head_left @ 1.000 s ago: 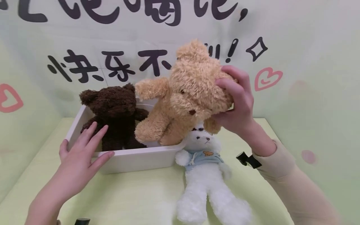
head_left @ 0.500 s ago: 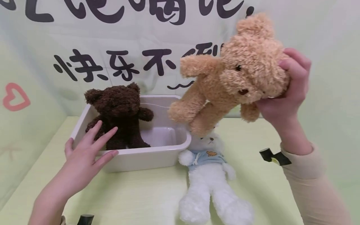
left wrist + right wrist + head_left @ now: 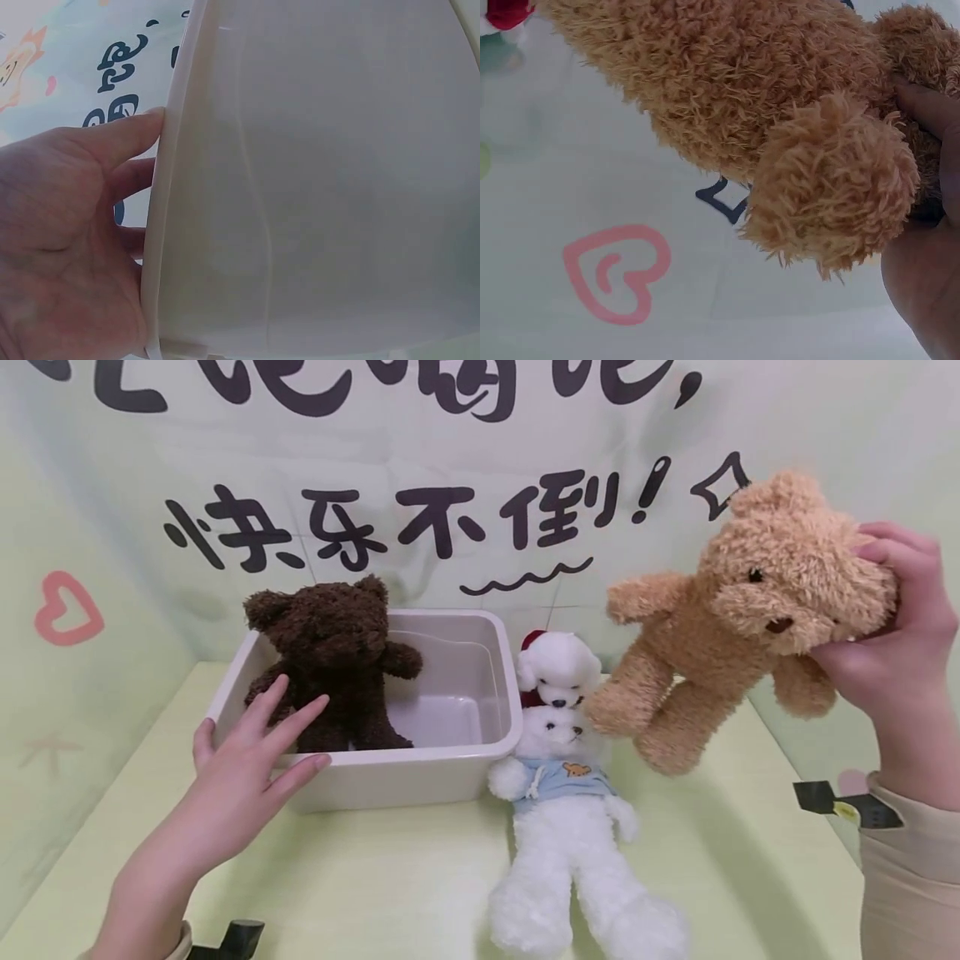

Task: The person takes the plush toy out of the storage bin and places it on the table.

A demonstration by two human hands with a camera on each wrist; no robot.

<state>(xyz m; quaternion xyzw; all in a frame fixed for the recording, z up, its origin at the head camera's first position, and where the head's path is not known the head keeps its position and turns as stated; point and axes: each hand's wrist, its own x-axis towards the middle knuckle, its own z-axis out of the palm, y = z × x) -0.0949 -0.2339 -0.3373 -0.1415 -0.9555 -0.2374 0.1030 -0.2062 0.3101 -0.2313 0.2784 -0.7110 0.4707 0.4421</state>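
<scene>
My right hand [image 3: 896, 627] grips one tan teddy bear [image 3: 738, 610] by its head. Left of that grip are two white plush toys: a bear [image 3: 566, 822], one foot cut off, and a dog [image 3: 561, 668], its body hidden. My left hand [image 3: 251, 764], fingers spread, touches one bin [image 3: 397, 783]; just beyond, inside, one brown teddy bear's [image 3: 333, 664] face is hard to make out.

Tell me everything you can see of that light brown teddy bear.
The light brown teddy bear looks like shaggy plush, with a dark eye, brown nose, rounded ear and stubby limbs. The right hand grips its head, holding it tilted in the air, right of the white bin in the head view. Nothing else clearly touches it.
</scene>
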